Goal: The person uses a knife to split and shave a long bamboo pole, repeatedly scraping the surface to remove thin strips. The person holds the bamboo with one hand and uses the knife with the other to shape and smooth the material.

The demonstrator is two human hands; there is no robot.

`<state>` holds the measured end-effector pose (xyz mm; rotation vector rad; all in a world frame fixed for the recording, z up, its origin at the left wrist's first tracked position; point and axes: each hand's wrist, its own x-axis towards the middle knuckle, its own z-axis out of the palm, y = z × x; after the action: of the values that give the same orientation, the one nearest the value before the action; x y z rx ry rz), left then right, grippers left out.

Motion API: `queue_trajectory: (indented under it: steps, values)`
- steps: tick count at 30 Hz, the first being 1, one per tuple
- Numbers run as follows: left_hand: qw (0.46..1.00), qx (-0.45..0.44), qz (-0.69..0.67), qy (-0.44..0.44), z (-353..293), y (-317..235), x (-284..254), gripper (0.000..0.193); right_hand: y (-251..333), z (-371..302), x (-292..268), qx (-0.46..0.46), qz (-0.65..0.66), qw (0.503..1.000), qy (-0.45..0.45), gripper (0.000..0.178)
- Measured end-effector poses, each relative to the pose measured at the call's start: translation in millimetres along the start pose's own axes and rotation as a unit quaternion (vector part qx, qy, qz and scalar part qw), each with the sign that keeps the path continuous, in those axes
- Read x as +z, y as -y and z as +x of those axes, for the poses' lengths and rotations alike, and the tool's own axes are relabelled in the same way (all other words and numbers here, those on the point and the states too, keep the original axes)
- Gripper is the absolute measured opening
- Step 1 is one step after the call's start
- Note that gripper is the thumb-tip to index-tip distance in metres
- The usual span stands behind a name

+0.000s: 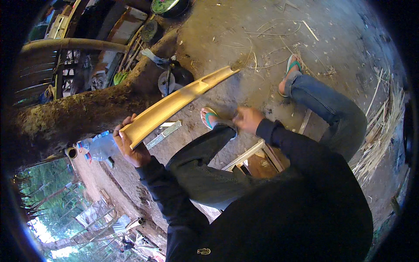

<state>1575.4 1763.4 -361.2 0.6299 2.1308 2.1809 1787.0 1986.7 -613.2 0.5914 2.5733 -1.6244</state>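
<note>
A long split half of bamboo (174, 105), pale yellow and hollowed like a trough, slants up and to the right, with a node partway along it. My left hand (131, 144) grips its near end, fingers wrapped round the edge. My right hand (248, 119) is off to the right of the bamboo, above my sandalled foot. Its fingers are curled and smeared by motion. A faint dark blur lies between that hand and the bamboo; what the hand holds cannot be made out.
A thick log (78, 109) lies along the left, with clear plastic bottles (101, 146) beside it. A dark pot (181, 75) stands beyond the bamboo. Thin strips (279, 48) litter the dirt floor; a bundle of strips (382, 131) lies at right. Below me is a wooden frame (246, 155).
</note>
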Motion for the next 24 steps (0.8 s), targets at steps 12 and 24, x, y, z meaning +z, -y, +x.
queue_trajectory:
  steps: [12,24]
  values:
    - [1.0,-0.002,0.019,-0.015,-16.8,-1.5,-1.7,0.032,43.5,-19.9,-18.1,0.023,-0.051,0.998,0.03,0.023]
    - [1.0,0.0,0.009,-0.01,-11.2,-2.0,3.4,0.033,-35.8,16.7,-23.3,0.214,-0.088,0.973,-0.007,0.033]
